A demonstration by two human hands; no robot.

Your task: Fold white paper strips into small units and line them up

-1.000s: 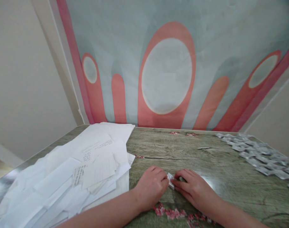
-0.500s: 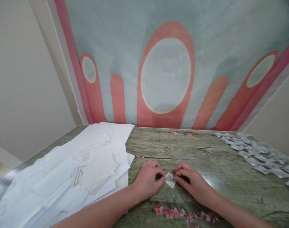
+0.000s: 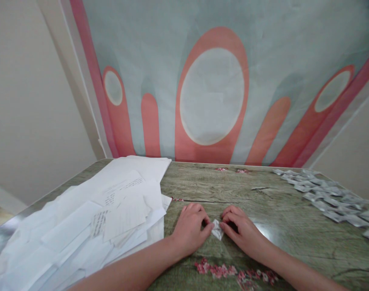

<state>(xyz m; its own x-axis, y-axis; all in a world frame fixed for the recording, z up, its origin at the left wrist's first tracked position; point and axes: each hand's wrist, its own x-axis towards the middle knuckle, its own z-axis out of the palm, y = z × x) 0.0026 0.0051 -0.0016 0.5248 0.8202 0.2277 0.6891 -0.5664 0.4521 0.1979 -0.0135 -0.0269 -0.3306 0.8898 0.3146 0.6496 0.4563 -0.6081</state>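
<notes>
A small folded piece of white paper, roughly diamond-shaped, lies at the middle of the table between my hands. My left hand pinches its left side between thumb and fingers. From the other side, my right hand has its thumb and fingertips closed on the right edge of the same paper. Both hands rest low at the tabletop. The fingers cover parts of the paper's edges, and its fine creases are too small to make out.
A heap of white paper sheets, some with printing, spreads over the left of the wood-patterned table. Several folded paper pieces lie in rows at the far right. A wall hanging rises behind the table's back edge.
My right hand has shifted slightly left, its fingertips now further over the folded paper. The left hand is almost where it was.
</notes>
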